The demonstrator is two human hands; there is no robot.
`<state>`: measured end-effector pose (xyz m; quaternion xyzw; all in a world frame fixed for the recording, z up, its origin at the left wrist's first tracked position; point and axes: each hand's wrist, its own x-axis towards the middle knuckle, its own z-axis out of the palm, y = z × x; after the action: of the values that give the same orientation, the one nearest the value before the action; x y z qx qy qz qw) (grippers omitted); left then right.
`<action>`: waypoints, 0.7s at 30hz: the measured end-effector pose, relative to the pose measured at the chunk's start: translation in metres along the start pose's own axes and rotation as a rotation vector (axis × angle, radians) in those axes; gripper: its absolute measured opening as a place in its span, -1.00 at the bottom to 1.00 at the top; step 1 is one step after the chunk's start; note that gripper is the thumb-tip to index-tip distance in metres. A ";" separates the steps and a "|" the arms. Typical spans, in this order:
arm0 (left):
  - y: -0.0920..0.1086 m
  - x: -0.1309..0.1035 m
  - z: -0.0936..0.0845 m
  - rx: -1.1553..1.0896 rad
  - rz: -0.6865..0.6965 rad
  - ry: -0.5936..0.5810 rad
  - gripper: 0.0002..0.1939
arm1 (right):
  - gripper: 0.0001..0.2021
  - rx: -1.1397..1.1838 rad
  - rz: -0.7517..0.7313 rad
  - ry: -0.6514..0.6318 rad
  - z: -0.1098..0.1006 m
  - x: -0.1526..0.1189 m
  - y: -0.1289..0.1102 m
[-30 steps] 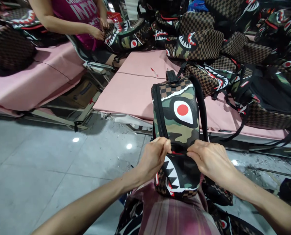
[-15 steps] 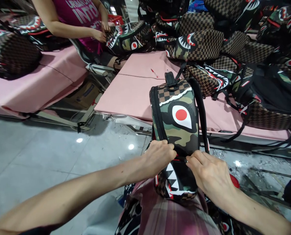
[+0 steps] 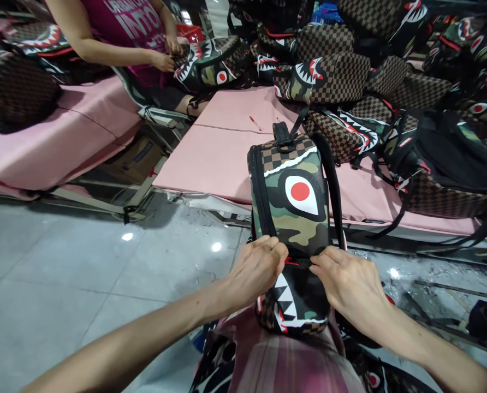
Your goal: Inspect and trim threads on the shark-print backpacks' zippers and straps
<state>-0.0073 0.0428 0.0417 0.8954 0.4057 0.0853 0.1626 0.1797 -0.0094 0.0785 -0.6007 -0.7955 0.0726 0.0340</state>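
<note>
A small backpack (image 3: 303,224) with a camouflage and brown check print stands upright on my lap, leaning toward the table edge. It bears a red and white eye and a shark-tooth mouth. Across its front runs a dark pocket opening (image 3: 298,262) with a strip of red showing. My left hand (image 3: 262,262) is closed on the left end of this opening, fingers curled. At the opposite end my right hand (image 3: 344,273) pinches the edge between thumb and fingers. What exactly lies under the fingertips, zipper or fabric, is hidden.
A pink-covered table (image 3: 214,147) lies ahead, with a red pen (image 3: 255,123) on it. Several similar backpacks (image 3: 337,79) are heaped on its right side. Across the table, a person in a purple shirt (image 3: 124,33) handles another backpack (image 3: 211,65). A cardboard box (image 3: 135,158) sits under the left table.
My left hand has drawn slightly left, so the gap between my hands is wider and more of the red strip shows. The whole view has shifted a little.
</note>
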 end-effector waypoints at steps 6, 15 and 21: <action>-0.001 -0.003 -0.005 -0.333 -0.182 0.116 -0.77 | -0.76 0.018 0.018 -0.024 -0.003 0.002 0.001; -0.037 -0.018 -0.045 -0.097 -0.154 0.122 -0.66 | -0.77 0.962 0.273 0.233 0.019 0.004 0.022; 0.003 0.006 0.011 0.094 0.178 0.272 -0.80 | -0.67 1.351 0.532 0.685 0.037 0.002 0.051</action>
<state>0.0020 0.0427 0.0323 0.9145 0.3466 0.2009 0.0560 0.2225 0.0034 0.0341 -0.6086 -0.3550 0.3556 0.6141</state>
